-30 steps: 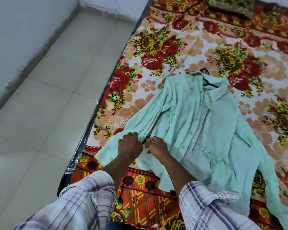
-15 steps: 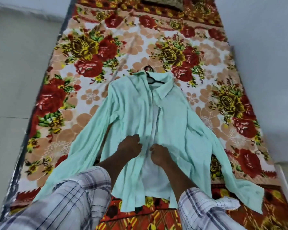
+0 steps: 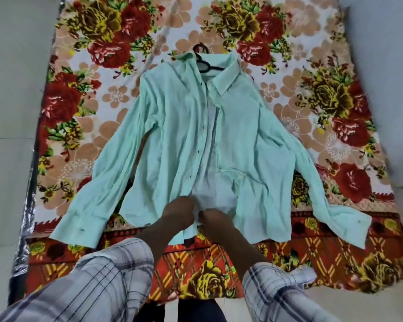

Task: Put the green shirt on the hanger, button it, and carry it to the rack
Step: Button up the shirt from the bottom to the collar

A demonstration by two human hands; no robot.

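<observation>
Floral blanket [image 3: 116, 98], green shirt [image 3: 172, 135] covering most of hanger [image 3: 209, 66]

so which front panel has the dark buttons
The panel on the left: dark buttons run down its inner edge; the right panel's edge shows none.

Hanger [image 3: 215, 68] mostly under green shirt [image 3: 172, 135]

We've got the green shirt [image 3: 172, 135] lying face-up on the bed [image 3: 300, 108], front open, sleeves splayed, black hanger [image 3: 213, 67] tucked in its collar.
</observation>
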